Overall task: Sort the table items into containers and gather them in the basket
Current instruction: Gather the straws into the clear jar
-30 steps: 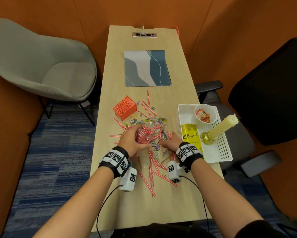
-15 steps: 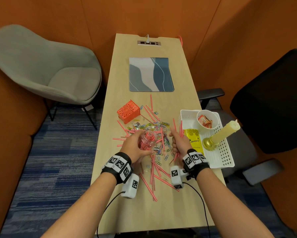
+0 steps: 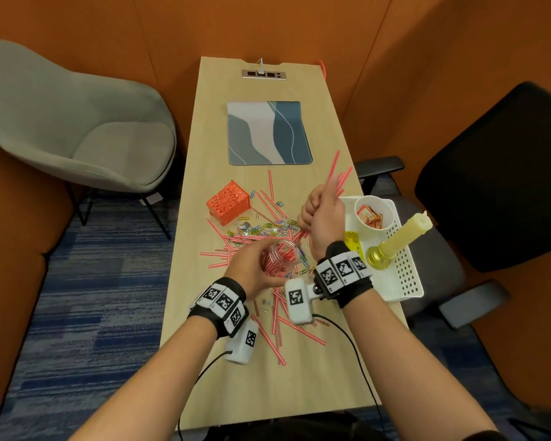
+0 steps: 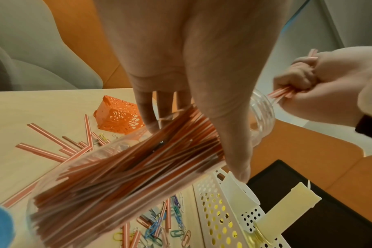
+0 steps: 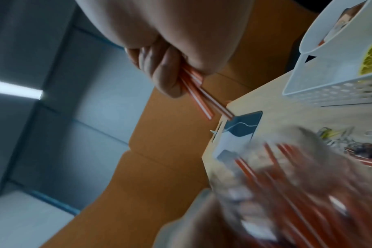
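My left hand (image 3: 254, 265) grips a clear jar (image 3: 280, 259) packed with red-and-white straws, tilted with its mouth toward the right; the jar (image 4: 121, 169) fills the left wrist view under my thumb. My right hand (image 3: 323, 218) is raised above the jar's mouth, fisted round a bundle of straws (image 3: 337, 176) that fan up and away; their lower ends point toward the jar's opening. The right wrist view shows the same straws (image 5: 198, 95) clamped in my curled fingers. More straws (image 3: 277, 323) and coloured paper clips (image 3: 267, 226) lie scattered on the table.
A white perforated basket (image 3: 404, 275) at the right table edge holds a white cup of sachets (image 3: 372, 213), a yellow packet and a candle in a brass holder (image 3: 398, 240). An orange lattice box (image 3: 228, 202) lies left of the clips. A placemat (image 3: 269, 133) lies farther back.
My right hand gathered straws off the table, rose with them, and now holds them over the jar's mouth. The left hand tilted the jar toward it.
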